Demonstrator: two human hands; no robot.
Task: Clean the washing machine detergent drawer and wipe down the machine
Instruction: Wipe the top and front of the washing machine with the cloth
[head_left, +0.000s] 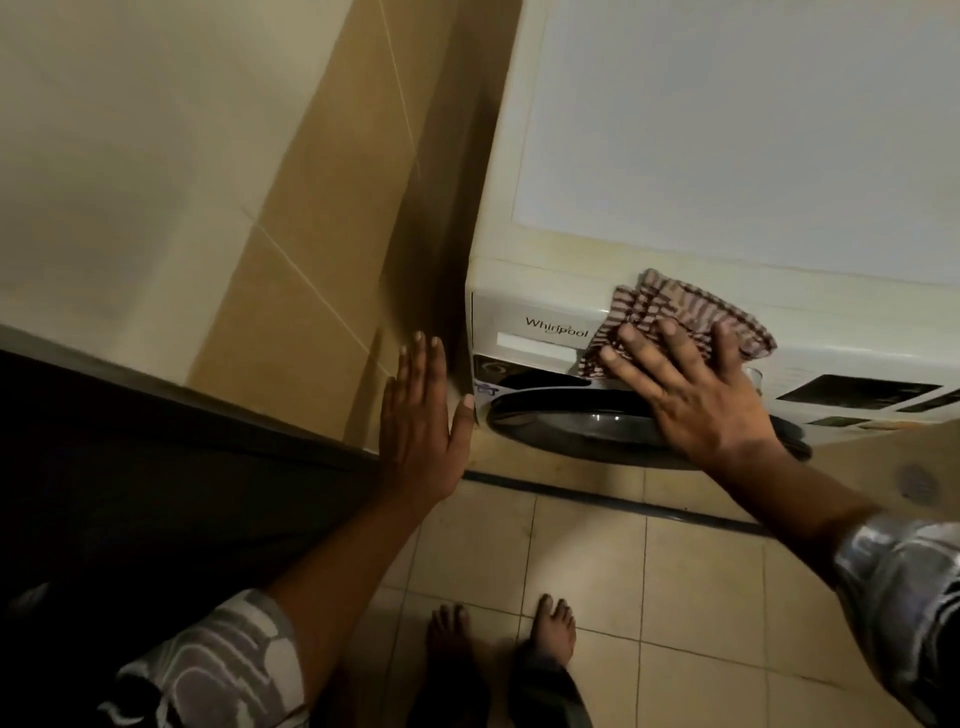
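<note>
Right hand (691, 395) is flat on the striped cloth (696, 312), fingers spread and straight, pressing it against the front panel of the washing machine (727, 130) rather than gripping it. The cloth sits at the panel's top edge, just right of the detergent drawer (530, 332), which carries the brand lettering and lies flush in the machine's upper left corner. Below it curves the dark rim of the door (571, 415), and the heel of the right hand crosses over it. Left hand (421, 421) is open too, fingers straight and together, holding nothing, up beside the tiled wall (322, 260) with the thumb close to the machine's left corner; whether it touches either, I cannot tell. Bare feet (556, 629) stand on the tiled floor (649, 571).
</note>
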